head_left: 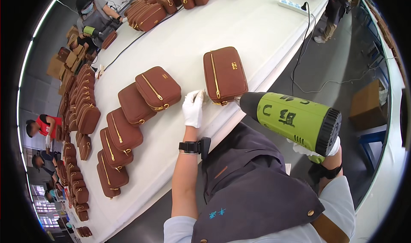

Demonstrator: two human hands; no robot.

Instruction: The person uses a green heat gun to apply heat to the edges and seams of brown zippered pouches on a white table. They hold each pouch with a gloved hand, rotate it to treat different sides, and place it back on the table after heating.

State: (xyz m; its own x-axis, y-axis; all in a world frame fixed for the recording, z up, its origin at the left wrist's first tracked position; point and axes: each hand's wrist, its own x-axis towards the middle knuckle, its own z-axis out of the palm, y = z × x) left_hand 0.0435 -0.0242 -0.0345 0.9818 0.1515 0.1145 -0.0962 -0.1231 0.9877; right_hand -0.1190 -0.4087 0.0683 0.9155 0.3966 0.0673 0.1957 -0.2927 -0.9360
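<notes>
Here, your right hand grips the gun right of centre, seemingly to keep its nozzle at the lower edge of the bag in the upper centre, while your left hand curls beside that edge, pinching something or not, I cannot tell.

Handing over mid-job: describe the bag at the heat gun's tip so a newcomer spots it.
On the white table, find the left hand. Just right of it, at the tip of the green heat gun, lies the brown bag. Unlike the overlapping bags leftward, it lies alone.
</notes>
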